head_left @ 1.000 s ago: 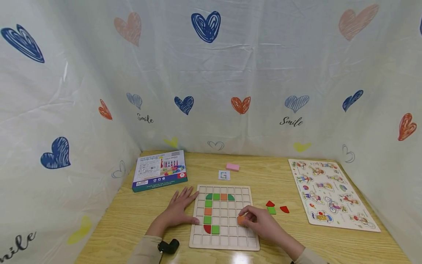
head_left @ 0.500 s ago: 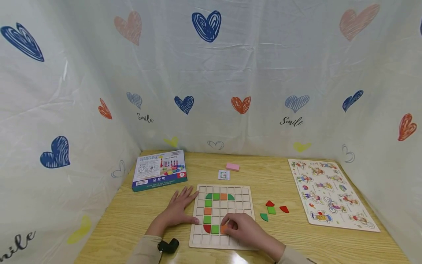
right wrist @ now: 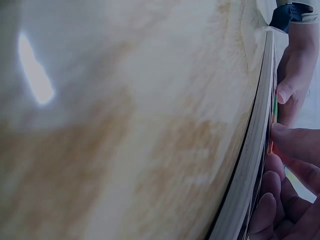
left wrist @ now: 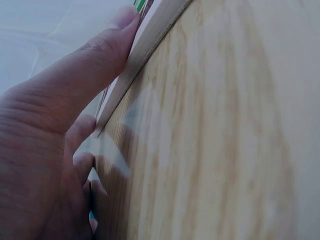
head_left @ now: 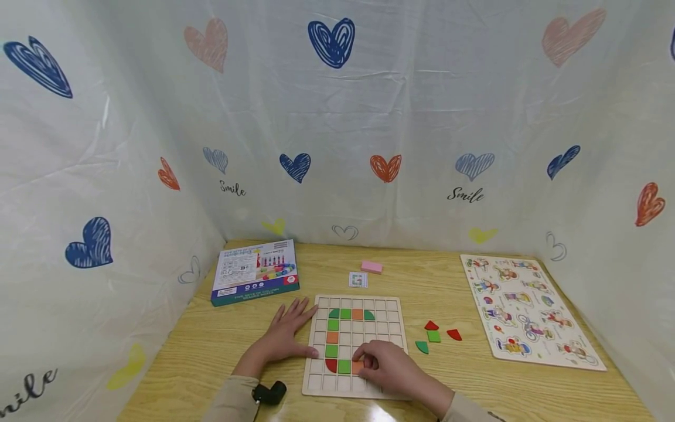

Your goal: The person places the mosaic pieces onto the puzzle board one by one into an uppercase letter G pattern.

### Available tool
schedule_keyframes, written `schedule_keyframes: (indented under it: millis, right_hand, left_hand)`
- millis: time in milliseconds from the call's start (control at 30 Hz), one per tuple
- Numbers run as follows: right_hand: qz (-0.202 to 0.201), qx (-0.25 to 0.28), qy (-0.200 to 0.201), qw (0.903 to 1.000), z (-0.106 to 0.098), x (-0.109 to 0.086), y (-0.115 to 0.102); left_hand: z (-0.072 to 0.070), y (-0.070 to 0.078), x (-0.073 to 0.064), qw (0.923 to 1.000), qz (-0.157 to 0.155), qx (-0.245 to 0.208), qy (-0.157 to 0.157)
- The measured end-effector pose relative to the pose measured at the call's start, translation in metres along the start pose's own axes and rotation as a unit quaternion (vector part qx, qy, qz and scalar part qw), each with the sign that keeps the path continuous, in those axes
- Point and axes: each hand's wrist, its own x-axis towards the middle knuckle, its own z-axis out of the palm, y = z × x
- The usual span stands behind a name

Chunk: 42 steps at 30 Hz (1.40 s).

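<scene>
A wooden grid board lies on the table with square and quarter-round tiles in its cells. They form a line of green, orange, teal and red along the top, the left side and the bottom. At the bottom row my right hand pinches an orange square tile, beside a green square tile; the hand hides part of it. My left hand lies with spread fingers at the board's left edge, its thumb over the rim. In the right wrist view the right fingers are at the board's surface.
Right of the board lie two red quarter-round tiles, a green square tile and a teal quarter-round tile. Behind it are a pattern card and a pink block. A game box and a picture puzzle board flank it.
My right hand has carried the orange tile leftward across the board to the bottom row, uncovering the teal quarter-round tile on the table. The left hand has stayed in place.
</scene>
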Motion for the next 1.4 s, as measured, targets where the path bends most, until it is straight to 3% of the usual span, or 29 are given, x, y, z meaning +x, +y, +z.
schedule_keyframes:
  millis: [267, 667, 933, 1167, 1400]
  right_hand:
    - [0.009, 0.028, -0.004, 0.9996, -0.012, -0.004, 0.007]
    - [0.081, 0.018, 0.064, 0.9945, -0.047, -0.030, 0.036]
    - [0.100, -0.024, 0.118, 0.9876, -0.064, -0.051, 0.060]
    - [0.146, -0.036, 0.115, 0.9820, -0.073, -0.062, 0.070]
    - [0.147, -0.048, 0.109, 0.9819, -0.073, -0.062, 0.068]
  left_hand:
    - [0.001, -0.001, 0.000, 1.0000, 0.006, 0.000, -0.001]
    - [-0.001, -0.001, 0.000, 1.0000, 0.006, 0.004, 0.003]
    - [0.000, 0.000, 0.000, 1.0000, 0.001, 0.001, -0.001]
    - [0.000, 0.001, 0.000, 1.0000, 0.000, 0.002, 0.001]
    - [0.000, 0.001, 0.000, 1.0000, 0.001, 0.003, -0.002]
